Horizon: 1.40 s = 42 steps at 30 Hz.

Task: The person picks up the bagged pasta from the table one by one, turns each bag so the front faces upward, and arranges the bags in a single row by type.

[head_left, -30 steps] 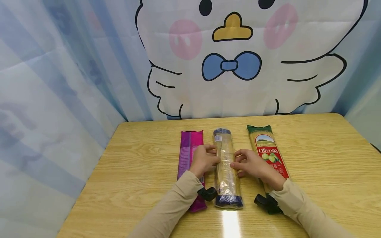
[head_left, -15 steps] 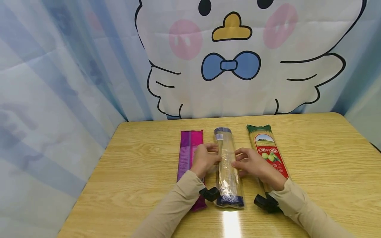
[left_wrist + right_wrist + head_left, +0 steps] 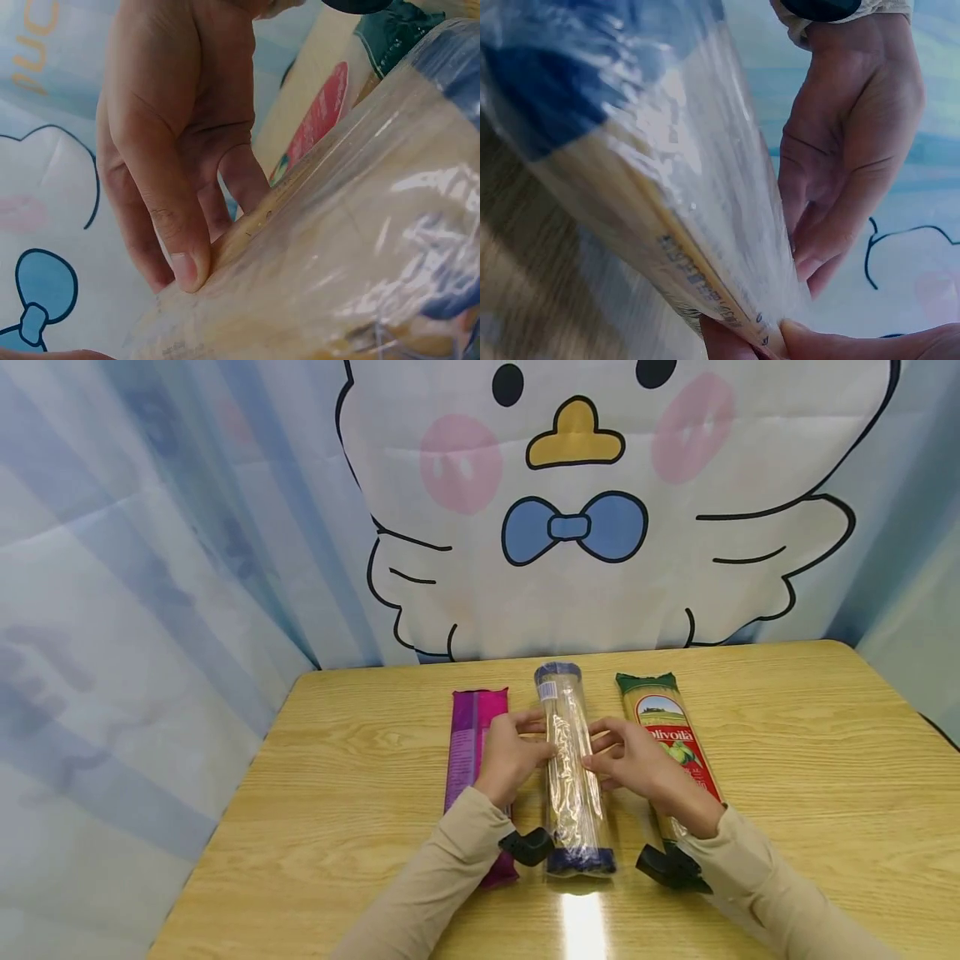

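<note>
A clear pack of dried noodles with dark blue ends (image 3: 572, 802) is between my two hands in the head view. My left hand (image 3: 510, 758) grips its left edge, thumb on top. On the opposite edge, my right hand (image 3: 636, 762) pinches the wrapper with thumb and fingers. In the right wrist view the noodle pack (image 3: 705, 172) is raised at a slant above the tabletop, and the left hand (image 3: 855, 142) shows beyond it. Across the noodle pack (image 3: 337, 247) in the left wrist view, the right hand's thumb (image 3: 176, 225) presses on the film.
A purple and pink packet (image 3: 465, 752) lies left of the noodle pack, partly under the left arm. To the right lies a green-topped pasta packet (image 3: 651, 695), partly covered by the right hand. The wooden table (image 3: 360, 760) ends at a printed curtain (image 3: 480, 593).
The noodle pack has come up from the table, its far end shifting farther back in the head view. Both hands have moved up slightly with it, still holding its sides.
</note>
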Each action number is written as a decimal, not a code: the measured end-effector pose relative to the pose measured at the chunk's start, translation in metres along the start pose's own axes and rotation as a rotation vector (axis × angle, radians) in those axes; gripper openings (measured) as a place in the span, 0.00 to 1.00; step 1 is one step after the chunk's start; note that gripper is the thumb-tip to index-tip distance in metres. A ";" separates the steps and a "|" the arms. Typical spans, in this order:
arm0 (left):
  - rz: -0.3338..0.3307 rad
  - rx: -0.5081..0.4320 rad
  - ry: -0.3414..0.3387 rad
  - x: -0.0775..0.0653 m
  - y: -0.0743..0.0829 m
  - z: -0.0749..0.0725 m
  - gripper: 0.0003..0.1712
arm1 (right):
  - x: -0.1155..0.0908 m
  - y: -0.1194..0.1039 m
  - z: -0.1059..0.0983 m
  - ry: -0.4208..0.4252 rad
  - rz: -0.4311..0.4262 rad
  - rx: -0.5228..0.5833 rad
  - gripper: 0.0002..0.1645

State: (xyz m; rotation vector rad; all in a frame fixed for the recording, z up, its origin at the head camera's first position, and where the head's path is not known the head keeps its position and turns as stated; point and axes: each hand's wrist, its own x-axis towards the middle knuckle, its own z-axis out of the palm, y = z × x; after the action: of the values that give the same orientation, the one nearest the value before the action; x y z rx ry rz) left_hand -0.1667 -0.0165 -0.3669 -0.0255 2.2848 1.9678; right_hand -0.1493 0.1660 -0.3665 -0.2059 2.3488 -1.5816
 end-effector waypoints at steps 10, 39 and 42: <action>-0.016 -0.040 0.022 -0.002 0.001 0.001 0.27 | -0.004 -0.010 0.000 0.015 -0.045 -0.039 0.28; 0.072 0.082 0.159 0.003 0.010 0.020 0.38 | -0.013 -0.040 0.011 0.168 -0.219 -0.449 0.23; 0.073 0.037 0.156 0.003 0.010 0.020 0.34 | -0.014 -0.041 0.012 0.176 -0.242 -0.491 0.21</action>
State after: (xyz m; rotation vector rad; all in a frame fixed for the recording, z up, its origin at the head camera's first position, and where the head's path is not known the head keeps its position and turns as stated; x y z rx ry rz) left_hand -0.1686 0.0046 -0.3605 -0.0970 2.4512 2.0248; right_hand -0.1340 0.1434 -0.3305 -0.4899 2.9147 -1.1193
